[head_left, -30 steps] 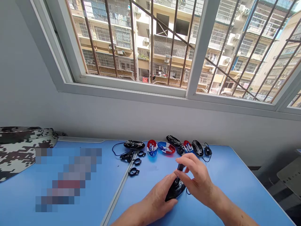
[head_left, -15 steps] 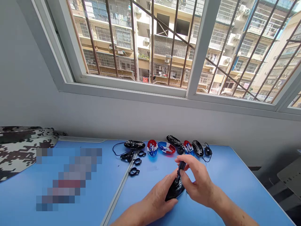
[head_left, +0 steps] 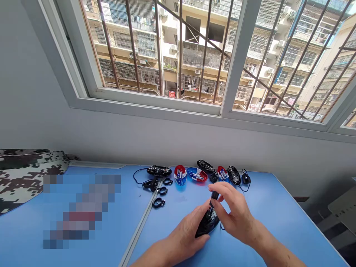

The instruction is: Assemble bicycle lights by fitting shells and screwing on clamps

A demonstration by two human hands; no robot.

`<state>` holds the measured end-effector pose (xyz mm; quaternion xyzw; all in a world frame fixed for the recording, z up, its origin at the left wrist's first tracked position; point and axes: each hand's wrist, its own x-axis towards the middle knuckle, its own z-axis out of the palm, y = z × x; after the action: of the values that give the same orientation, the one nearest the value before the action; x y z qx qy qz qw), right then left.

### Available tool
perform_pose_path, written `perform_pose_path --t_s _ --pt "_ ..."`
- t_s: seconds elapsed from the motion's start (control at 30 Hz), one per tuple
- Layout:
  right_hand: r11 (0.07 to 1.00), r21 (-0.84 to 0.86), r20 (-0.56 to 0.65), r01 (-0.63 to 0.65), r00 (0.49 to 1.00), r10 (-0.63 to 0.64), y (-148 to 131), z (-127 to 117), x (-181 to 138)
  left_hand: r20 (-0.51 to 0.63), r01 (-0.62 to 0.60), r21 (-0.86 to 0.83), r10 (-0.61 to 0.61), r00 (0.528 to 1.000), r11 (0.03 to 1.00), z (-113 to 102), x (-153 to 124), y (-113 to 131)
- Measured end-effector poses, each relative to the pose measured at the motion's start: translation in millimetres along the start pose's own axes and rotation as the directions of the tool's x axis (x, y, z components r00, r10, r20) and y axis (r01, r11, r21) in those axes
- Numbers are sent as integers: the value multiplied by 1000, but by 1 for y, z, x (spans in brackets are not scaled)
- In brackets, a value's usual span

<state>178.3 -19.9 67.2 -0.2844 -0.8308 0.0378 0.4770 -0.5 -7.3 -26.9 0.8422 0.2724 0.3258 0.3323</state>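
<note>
fingers of the right hand (head_left: 236, 211) had shifted slightly round the dark slim tool (head_left: 214, 195) since half a second earlier, while the left hand (head_left: 189, 230) had stayed put. from the head camera, the right one's grip was narrow, pinching the tool's handle; the left one's was curled round the black oval piece (head_left: 206, 224), right of the pale strip (head_left: 139, 229), with the tool's shaft pointing down at it. glossy blue desk (head_left: 169, 222) spread beneath, crossed by that strip. along its far side lay red-and-blue ovals (head_left: 180, 175) and black ovals (head_left: 234, 175); black rings (head_left: 163, 202) were near the strip. camouflage cloth (head_left: 25, 174) covered the far left, beside a pixelated patch (head_left: 82, 207). behind rose a pale wall (head_left: 167, 129) and a grey-framed window (head_left: 152, 102), its bars (head_left: 204, 55) dark before a balconied building (head_left: 144, 48).
</note>
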Motion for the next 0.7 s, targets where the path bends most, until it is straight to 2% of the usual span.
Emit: perform_pose_path --t_s 0.17,0.5,0.6,0.7 --pt "1000 9 4 4 1000 -4 -1 -1 1 -32 -60 34 61 998 998 0 -1 -6" --pt "994 76 -61 -76 995 81 -2 -9 3 -54 28 23 -27 998 999 -6 0 -5" --pt "978 89 -68 -189 978 196 -4 -19 5 -55 56 23 -54 997 998 -8 0 -4" --pt "907 144 -52 -396 912 406 -2 -29 -3 -41 83 40 -81 996 996 -11 -1 -4"
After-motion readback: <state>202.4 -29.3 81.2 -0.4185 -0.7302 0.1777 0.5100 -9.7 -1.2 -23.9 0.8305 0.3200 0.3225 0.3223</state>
